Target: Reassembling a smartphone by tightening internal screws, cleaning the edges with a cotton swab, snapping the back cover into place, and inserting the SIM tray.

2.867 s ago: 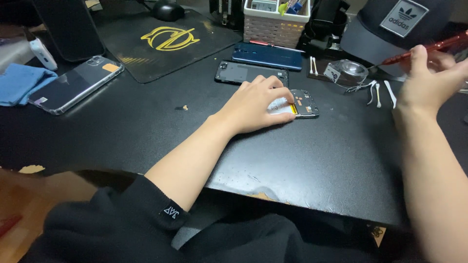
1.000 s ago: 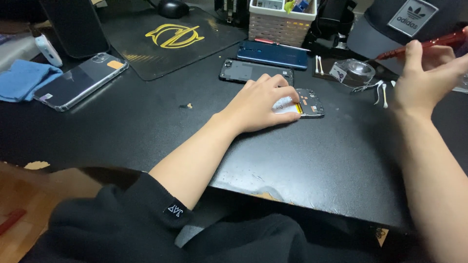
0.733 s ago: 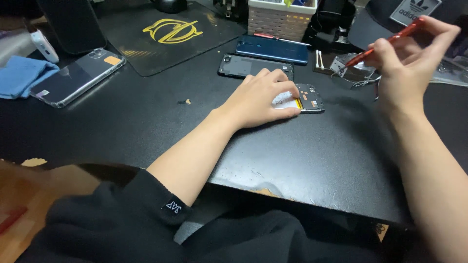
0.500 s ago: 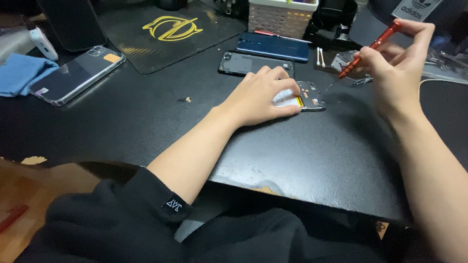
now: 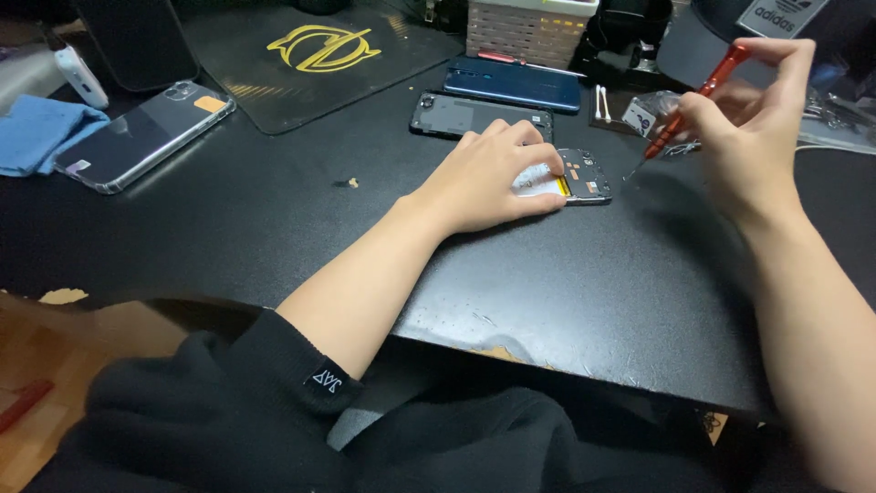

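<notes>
Far left edge of the bench [image 5: 274, 228]: blue cloth [image 5: 41, 137], then a clear-cased phone [image 5: 146, 135] lying flat, parked out of the way. Black mat [image 5: 319, 64] at the back edge. Near bench middle, left hand [image 5: 488, 178] lies flat, fingers curled over the opened phone [image 5: 575, 178], pinning it so it won't slide. Behind it, a dark back cover [image 5: 479, 114] and a blue phone [image 5: 513, 84] set aside. Right hand [image 5: 757, 128] pinches a red screwdriver [image 5: 689, 105], tip angled down just beside the opened phone's right end.

Four phones: opened one [image 5: 579, 178] (under hand), black [image 5: 474, 114], blue [image 5: 513, 84], clear-cased [image 5: 146, 137]. One red screwdriver [image 5: 693, 100].
</notes>
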